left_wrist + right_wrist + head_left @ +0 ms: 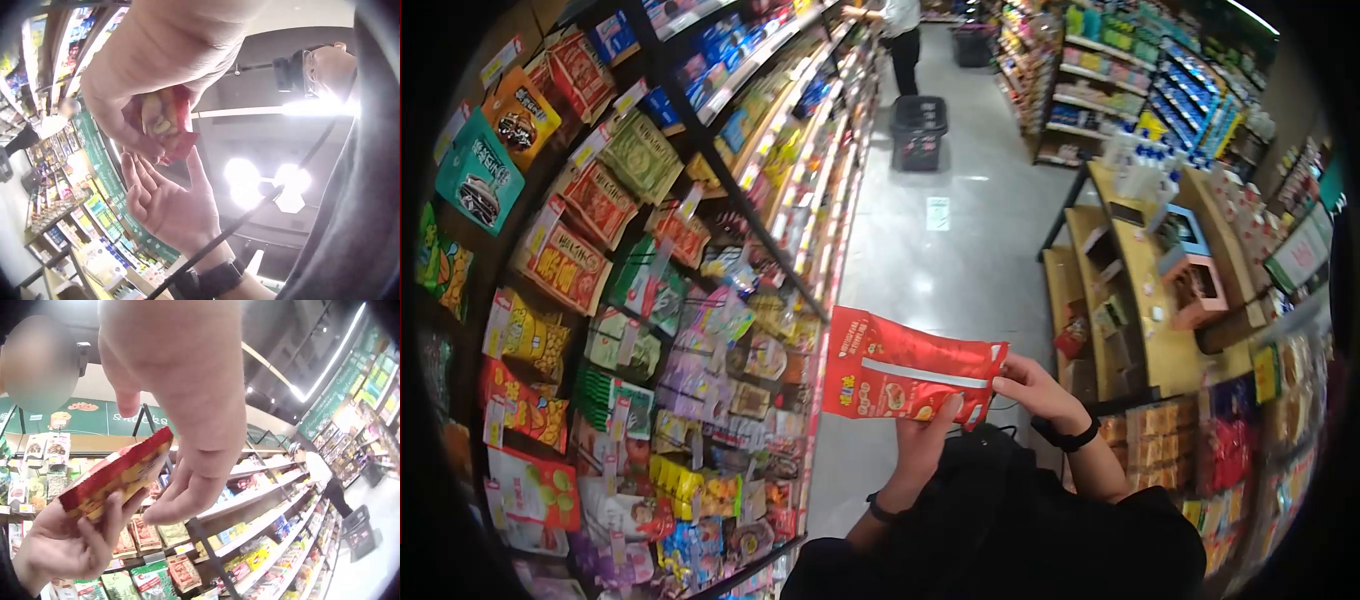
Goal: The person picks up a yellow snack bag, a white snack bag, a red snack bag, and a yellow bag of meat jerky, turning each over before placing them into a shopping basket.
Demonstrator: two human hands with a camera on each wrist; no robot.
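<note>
A red snack bag (910, 352) with a pale stripe lies across my left hand (920, 445). The left thumb presses on its printed face near the lower edge, and the fingers grip it from underneath, as the right wrist view shows. My right hand (1045, 392) is at the bag's right end, fingertips right at the crimped edge. In the left wrist view the right palm (178, 209) faces up with fingers spread loosely below the bag. The bag's end (159, 447) lies between the right thumb and fingers, which stand apart in the right wrist view.
Shelves of packaged snacks (700, 370) line the left side. A wooden display stand (1140, 290) is at the right, with packaged goods (1160, 450) nearer. Up the aisle floor (900, 260) stands a dark shopping basket (919, 135), and a person (903, 40) is behind it.
</note>
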